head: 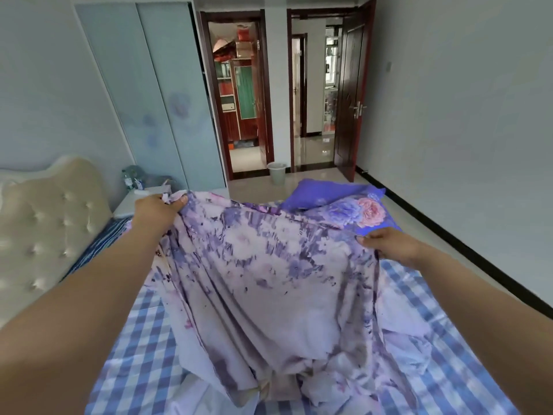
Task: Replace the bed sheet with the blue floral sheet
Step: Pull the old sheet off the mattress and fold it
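Spreading the floral sheet over the bed

A padded headboard (45, 211) is seen at far left. The floral sheet (263, 283) is held raised over the checked sheet (140, 333), its top edge stretched left to right, pinched by the left hand (157, 211) and gripped by the right hand (389, 244), the rest hanging down.

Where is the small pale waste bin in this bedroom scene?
In the head view, the waste bin stands on the floor at centre, beyond the bed, against the strip of wall between the two dark-framed doorways.
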The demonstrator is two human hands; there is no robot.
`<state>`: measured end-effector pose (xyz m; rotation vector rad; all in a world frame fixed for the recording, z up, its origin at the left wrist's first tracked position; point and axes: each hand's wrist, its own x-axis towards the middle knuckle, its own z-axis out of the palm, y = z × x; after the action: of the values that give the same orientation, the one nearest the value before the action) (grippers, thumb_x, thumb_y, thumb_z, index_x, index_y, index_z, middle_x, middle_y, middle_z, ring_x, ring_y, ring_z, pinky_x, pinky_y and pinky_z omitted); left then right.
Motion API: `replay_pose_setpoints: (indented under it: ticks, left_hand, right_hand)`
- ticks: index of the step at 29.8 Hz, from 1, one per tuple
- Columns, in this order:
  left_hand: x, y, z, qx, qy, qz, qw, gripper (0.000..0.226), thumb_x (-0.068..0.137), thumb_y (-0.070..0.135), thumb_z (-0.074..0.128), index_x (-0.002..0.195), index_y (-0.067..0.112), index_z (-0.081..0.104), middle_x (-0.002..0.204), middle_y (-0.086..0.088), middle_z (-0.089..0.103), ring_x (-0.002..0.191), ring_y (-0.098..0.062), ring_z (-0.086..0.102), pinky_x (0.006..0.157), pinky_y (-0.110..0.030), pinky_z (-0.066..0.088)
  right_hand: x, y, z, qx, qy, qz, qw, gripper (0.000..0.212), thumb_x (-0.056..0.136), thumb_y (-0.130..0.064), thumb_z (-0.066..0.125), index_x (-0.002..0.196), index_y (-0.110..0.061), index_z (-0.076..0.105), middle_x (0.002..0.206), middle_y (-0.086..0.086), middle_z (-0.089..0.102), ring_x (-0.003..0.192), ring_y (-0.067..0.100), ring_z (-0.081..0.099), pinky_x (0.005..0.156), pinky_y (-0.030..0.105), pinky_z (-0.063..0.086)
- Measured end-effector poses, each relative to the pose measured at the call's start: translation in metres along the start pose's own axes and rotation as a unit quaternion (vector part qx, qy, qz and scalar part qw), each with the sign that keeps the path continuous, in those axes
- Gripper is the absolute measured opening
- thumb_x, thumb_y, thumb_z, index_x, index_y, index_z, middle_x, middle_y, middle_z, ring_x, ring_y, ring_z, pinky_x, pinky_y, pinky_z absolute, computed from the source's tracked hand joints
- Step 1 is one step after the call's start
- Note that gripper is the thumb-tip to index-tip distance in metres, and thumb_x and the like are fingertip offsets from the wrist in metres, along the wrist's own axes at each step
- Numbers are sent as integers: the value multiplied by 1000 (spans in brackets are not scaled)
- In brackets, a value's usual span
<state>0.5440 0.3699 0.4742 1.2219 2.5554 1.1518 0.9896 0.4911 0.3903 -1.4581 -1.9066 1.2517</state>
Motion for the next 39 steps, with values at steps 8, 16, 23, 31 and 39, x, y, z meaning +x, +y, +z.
replay_pose_setpoints:
  ticks: [8,16,23,31,39]
  left_hand:
    - [6,-35,2,-54,-166,-29,984,64,68,57,77,106,7,64,107,-16,65,93,-29,60,79,-35,42]
    - [-43,26,68,58,-208,40,976,67,89,32,62,146,15,30,144,-12,45,125,-30,48,98,-33,39]
    - [-86,83,82,2,-451,247,858,25,83,21,72,106,24,62,96,11,64,85,0,58,68,-8,41]
    - [-81,81,83,96,-444,264,851,41,84,45,68,68,14,47,61,2,41,55,-14,38,57,-30,28]
    - [-49,74,60,237,-227,282,901,54,88,58,54,127,22,56,124,-4,60,108,-24,56,86,-33,46]
  right_hand:
    - [-4,25,-24,4,-147,111,983,67,52,-53,86,99,-9,67,96,4,68,89,25,64,85,36,48]
    - [8,-51,78,-95,188,-2,978,32,85,-13,53,55,-11,42,59,6,47,69,23,47,59,34,36]
    - [-15,-113,135,-79,44,-182,979,34,90,-13,54,59,-27,46,63,-3,50,64,16,47,59,28,35]
    - [-29,-91,123,13,-14,-115,993,25,97,-41,46,86,-18,49,74,-6,50,63,6,46,61,21,36]
    - [-38,-32,73,-279,-384,50,879,28,77,-56,68,67,-30,69,62,-14,58,59,7,47,59,20,35]
